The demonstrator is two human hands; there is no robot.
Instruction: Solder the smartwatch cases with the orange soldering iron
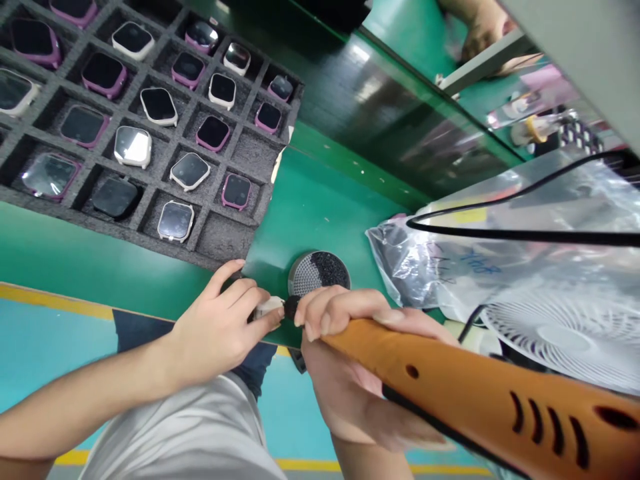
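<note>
My left hand (pixel 215 327) is closed on a small white smartwatch (pixel 269 307) at the bench's front edge; the fingers hide most of it. My right hand (pixel 345 320) wraps round the front end of an orange electric screwdriver (pixel 465 373). Its black tip (pixel 291 307) points left and meets the white watch or lies right beside it; actual contact cannot be made out. Just behind the tip is a round grey dish (pixel 303 272), partly filled with tiny black pieces, perhaps screws (pixel 333 269).
A dark grey foam tray (pixel 200 259) of square compartments holds several purple, white and black smartwatches at the left. Clear plastic bags (pixel 470 260), a black cable (pixel 525 235) and a white fan (pixel 560 333) crowd the right. Across a glossy divider (pixel 370 87) another person's hand shows.
</note>
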